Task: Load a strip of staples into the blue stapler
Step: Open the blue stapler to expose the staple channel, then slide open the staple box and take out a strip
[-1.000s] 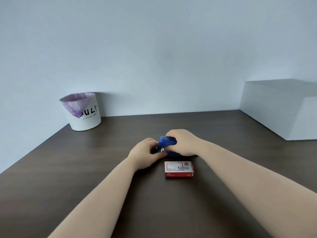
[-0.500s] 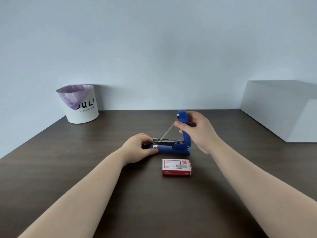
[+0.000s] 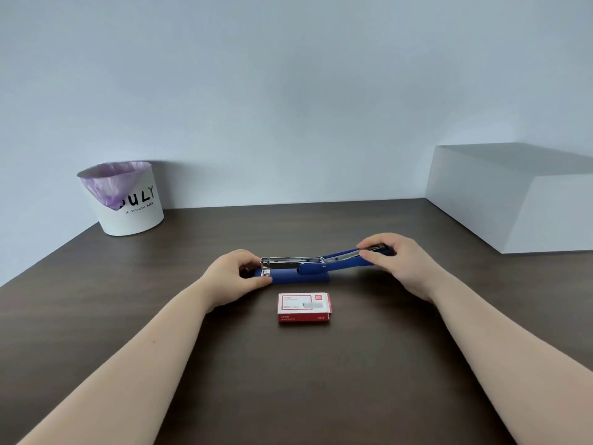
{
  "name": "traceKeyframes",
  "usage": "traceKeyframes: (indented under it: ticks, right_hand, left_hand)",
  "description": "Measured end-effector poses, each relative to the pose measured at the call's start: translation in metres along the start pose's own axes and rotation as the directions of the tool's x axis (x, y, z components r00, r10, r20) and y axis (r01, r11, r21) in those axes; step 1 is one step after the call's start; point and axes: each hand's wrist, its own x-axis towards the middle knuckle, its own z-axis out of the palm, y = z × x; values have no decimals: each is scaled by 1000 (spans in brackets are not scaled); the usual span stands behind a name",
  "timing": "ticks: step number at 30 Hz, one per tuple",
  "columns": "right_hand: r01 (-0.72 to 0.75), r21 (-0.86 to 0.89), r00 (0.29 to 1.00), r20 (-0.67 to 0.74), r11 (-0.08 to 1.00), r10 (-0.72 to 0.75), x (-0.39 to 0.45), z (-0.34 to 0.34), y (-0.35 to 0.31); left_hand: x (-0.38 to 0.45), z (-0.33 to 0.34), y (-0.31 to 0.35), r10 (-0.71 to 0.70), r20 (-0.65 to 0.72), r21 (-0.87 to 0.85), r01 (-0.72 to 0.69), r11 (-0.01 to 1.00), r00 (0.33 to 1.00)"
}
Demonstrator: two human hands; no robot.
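The blue stapler lies on the dark brown table, near its centre, with its long axis running left to right. It is fully opened. The blue base sits flat on the table. Above the base, the silver metal magazine channel lies level and exposed, its front end pointing left. The blue top cover is swung back past the pivot and extends to the right, slightly raised above the table, with its metal underside facing up. I cannot tell whether the channel contains staples.

My left hand is at the front end of the stapler. Its fingers are curled closed around the front of the base, with the thumb lying against the near edge. My right hand is at the far end of the top cover. Its fingers and thumb are pinched closed on the tip of the cover.

A red and white staple box lies flat on the table just beside the stapler, on the side nearer to me, and is not touching it. The box appears closed.

A white bin with a purple liner and black lettering stands at the far left corner of the table. A white box sits at the far right edge.
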Motion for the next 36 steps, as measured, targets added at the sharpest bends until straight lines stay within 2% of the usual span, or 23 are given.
traceKeyframes:
  ticks: [8,11,14,16,18,20,23,25,26,29,31,36]
  right_hand:
    - [93,-247,983,175,964,-50,3,1,-2]
    - [112,-268,986,152,957,-73,3,1,0]
    - [95,-277,987,149,956,-55,2,1,0]
    - [96,-305,993,102,947,-68,1,2,-4]
    - [166,-395,986,33,904,-166,0,3,-13]
    - [235,-401,971,51,885,-235,-4,7,-29]
    - [278,-395,939,306,875,-160,-17,21,-48]
    - [293,-448,886,460,845,-63,-23,31,-51]
    - [299,-479,870,492,825,-30,-24,34,-50]
    - [316,-504,861,508,804,-20,-24,37,-48]
    - [333,-483,853,520,810,-40,-23,38,-47]
    - [307,-451,872,487,838,-58,-23,38,-44]
  left_hand:
    - [-9,-2,-1,-10,-14,-50,9,999,1000]
    - [-9,-2,0,-3,-15,-56,2,998,1000]
    - [-11,-2,-1,-30,-14,-144,28,989,999]
    - [-13,-2,-1,-47,-85,-228,26,973,995]
    - [-17,-6,2,-41,-192,-258,-10,966,980]
    - [-22,-12,7,-41,-226,-245,-16,970,973]
    - [-28,-17,18,-15,-107,-288,-17,958,994]
    - [-30,-15,29,47,46,-217,-36,975,998]
    - [-31,-13,34,78,137,-158,-56,986,988]
    - [-34,-4,45,102,298,23,-114,993,949]
    - [-34,-1,46,114,318,70,-143,987,941]
    - [-34,0,43,126,273,11,-134,991,954]
